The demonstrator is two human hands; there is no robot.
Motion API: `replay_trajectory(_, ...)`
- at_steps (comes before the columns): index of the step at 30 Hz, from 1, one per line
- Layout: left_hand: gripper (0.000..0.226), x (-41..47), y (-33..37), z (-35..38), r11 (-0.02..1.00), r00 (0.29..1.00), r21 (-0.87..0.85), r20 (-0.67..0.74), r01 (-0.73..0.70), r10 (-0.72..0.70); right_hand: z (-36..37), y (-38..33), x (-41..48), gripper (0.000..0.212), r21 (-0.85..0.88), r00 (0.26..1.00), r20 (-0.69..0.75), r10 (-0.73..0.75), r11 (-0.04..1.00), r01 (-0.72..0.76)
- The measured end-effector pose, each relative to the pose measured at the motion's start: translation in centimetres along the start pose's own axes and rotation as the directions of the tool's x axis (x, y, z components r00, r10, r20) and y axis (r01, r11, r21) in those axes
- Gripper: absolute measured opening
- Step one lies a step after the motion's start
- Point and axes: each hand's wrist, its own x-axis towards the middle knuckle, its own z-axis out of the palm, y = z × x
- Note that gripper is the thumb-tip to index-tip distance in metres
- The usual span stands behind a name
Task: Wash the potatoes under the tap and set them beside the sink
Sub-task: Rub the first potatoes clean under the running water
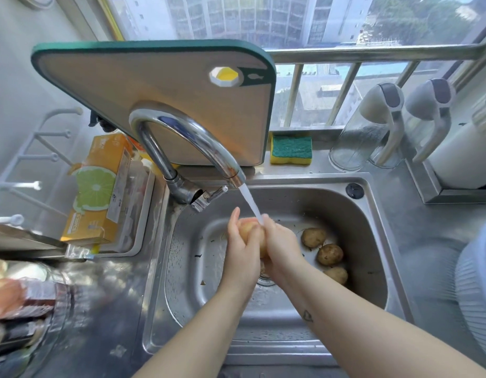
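— Where's the potato (248, 232)?
— Under the stream (250, 201), mid-sink (304, 180). My left hand (241, 251) and right hand (280, 244) both curl round it.
— How far along?
— Early, I'd judge. Three dirty potatoes (330, 254) wait at three o'clock of my hands, and I see none beside the sink.

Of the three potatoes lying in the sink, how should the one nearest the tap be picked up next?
Once the held potato is set down, probably come from above with the right hand, spanning the far potato across its middle. Its top and left side are exposed; the middle potato crowds its near-right side, so that side looks blocked.
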Motion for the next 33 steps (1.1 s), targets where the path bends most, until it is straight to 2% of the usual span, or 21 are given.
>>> replay_trajectory(2,0.063,0.1,-0.5,-0.2,0.998,0.999,-0.059,-0.028,0.036,-0.037,-0.1,0.0,-0.1,0.031,0.005,0.997,0.074,0.017,1.0,-0.017)
replay_trajectory(3,0.061,0.3,-0.6,-0.2,0.987,0.994,-0.145,-0.07,0.076,-0.086,0.0,0.2,-0.4,0.029,0.022,0.993,0.116,0.021,0.999,-0.024)
replay_trajectory(6,0.029,1.0,0.1,-0.4,0.909,0.962,-0.387,-0.151,0.156,-0.23,-0.1,0.8,-0.9,0.025,0.098,0.966,0.259,-0.008,0.995,-0.017)
replay_trajectory(7,0.021,1.3,0.3,-0.3,0.893,0.95,-0.409,-0.156,0.189,-0.272,-0.1,0.8,-1.0,0.026,0.112,0.958,0.287,-0.005,0.993,-0.029)
replay_trajectory(9,0.02,1.8,0.6,-0.1,0.886,0.937,-0.405,-0.161,0.224,-0.311,-0.2,0.4,-1.2,0.026,0.113,0.955,0.296,-0.013,0.993,-0.022)
replay_trajectory(12,0.025,1.5,0.7,0.2,0.934,0.97,-0.319,-0.12,0.162,-0.209,0.1,-0.5,-0.9,0.021,0.143,0.981,0.195,-0.01,0.99,-0.018)
replay_trajectory(14,0.029,0.8,0.8,0.1,0.992,0.997,-0.102,-0.028,0.075,-0.078,0.1,-0.6,-0.2,0.015,0.159,0.995,0.082,0.055,0.985,-0.068)
replay_trajectory(16,0.043,0.2,0.6,-0.2,0.985,0.996,0.167,0.081,-0.039,0.026,0.0,-0.7,0.4,0.019,0.165,0.992,0.039,0.12,0.978,-0.125)
replay_trajectory(18,0.046,0.0,0.3,-0.5,0.969,0.992,0.219,0.085,-0.113,0.096,-0.1,-0.6,0.6,0.023,0.181,0.988,0.049,0.144,0.972,-0.151)
replay_trajectory(19,0.041,0.0,0.3,-0.6,0.979,0.993,0.169,0.049,-0.113,0.106,-0.1,-0.5,0.4,0.023,0.192,0.988,0.07,0.135,0.971,-0.146)
replay_trajectory(21,0.027,0.6,0.8,-0.4,0.999,0.995,-0.012,-0.099,-0.033,0.032,0.1,0.0,-0.1,0.022,0.197,0.982,0.165,0.087,0.973,-0.119)
replay_trajectory(24,0.007,1.7,1.6,-0.2,0.934,0.939,-0.325,-0.249,0.152,-0.239,0.1,0.8,-0.6,0.026,0.152,0.947,0.322,0.01,0.986,-0.062)
replay_trajectory(27,0.011,2.4,2.1,-0.6,0.842,0.895,-0.453,-0.181,0.292,-0.408,-0.5,0.8,-0.5,0.025,-0.069,0.898,0.435,-0.063,0.992,0.103)
replay_trajectory(29,0.015,2.5,2.1,-0.6,0.811,0.883,-0.48,-0.141,0.335,-0.448,-0.8,0.6,-0.4,0.024,-0.112,0.896,0.436,-0.081,0.983,0.143)
replay_trajectory(31,0.023,2.2,2.1,-0.1,0.801,0.906,-0.507,-0.086,0.317,-0.413,-0.7,0.4,-0.4,0.027,-0.047,0.922,0.373,-0.108,0.99,0.135)
replay_trajectory(33,0.032,1.8,1.6,0.2,0.864,0.951,-0.43,-0.036,0.261,-0.306,-0.4,0.1,-0.1,0.019,-0.014,0.95,0.298,-0.098,0.994,0.107)
